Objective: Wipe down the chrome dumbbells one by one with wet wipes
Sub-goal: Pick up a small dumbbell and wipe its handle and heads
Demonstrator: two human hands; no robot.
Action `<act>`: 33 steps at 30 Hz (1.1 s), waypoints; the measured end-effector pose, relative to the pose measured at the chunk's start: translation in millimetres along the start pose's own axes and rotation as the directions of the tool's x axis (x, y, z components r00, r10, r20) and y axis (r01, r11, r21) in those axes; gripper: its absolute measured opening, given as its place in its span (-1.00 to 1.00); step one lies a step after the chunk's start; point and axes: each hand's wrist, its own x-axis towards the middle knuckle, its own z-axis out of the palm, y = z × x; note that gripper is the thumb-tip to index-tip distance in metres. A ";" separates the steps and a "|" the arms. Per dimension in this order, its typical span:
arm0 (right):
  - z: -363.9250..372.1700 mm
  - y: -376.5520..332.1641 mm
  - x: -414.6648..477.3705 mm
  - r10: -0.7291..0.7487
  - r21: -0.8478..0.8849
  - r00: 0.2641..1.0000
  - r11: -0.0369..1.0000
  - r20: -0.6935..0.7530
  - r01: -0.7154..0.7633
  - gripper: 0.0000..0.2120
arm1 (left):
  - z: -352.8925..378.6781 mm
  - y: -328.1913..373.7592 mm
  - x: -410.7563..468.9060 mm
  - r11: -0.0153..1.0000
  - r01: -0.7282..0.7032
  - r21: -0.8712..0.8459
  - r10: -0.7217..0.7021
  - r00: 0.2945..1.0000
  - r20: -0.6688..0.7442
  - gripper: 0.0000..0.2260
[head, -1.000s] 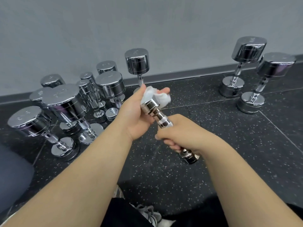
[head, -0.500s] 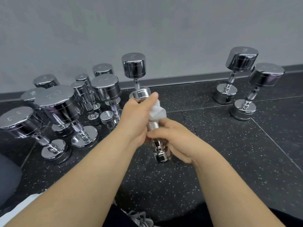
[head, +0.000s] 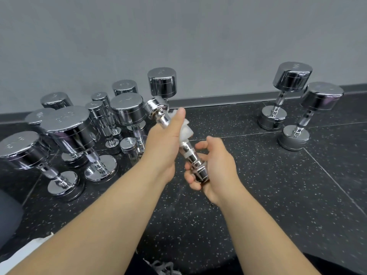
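Mid-frame, the left hand (head: 161,144) clamps the wet wipe (head: 185,133) round the small dumbbell (head: 189,153), right hand (head: 215,167) fingers curled round its lower head; the left cluster (head: 79,128) likely remains, the upper-right pair (head: 297,100) perhaps done

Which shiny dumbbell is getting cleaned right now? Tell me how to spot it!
Look at the dark speckled floor below the grey wall, in the gap between the cluster of dumbbells and the pair on the right. There the small dumbbell is held by the left hand and right hand. It alone is off the floor, tilted, with a wet wipe around its handle.
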 end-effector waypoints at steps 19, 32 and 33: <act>2.1 -7.8 -0.9 -0.280 -0.134 0.959 0.950 0.037 0.282 -0.82 | 0.6 2.5 4.2 0.974 -0.123 -0.193 0.134 0.990 0.044 -0.84; 5.6 -2.3 -1.6 -0.258 -0.194 0.966 0.949 -0.015 0.250 -0.85 | -4.1 15.3 8.8 0.975 0.075 -0.208 -0.029 0.976 0.216 -0.85; 6.7 -1.2 -1.2 -0.247 -0.203 0.969 0.949 -0.008 0.240 -0.85 | -7.4 19.3 11.5 0.949 0.089 -0.304 -0.032 0.982 0.186 -0.85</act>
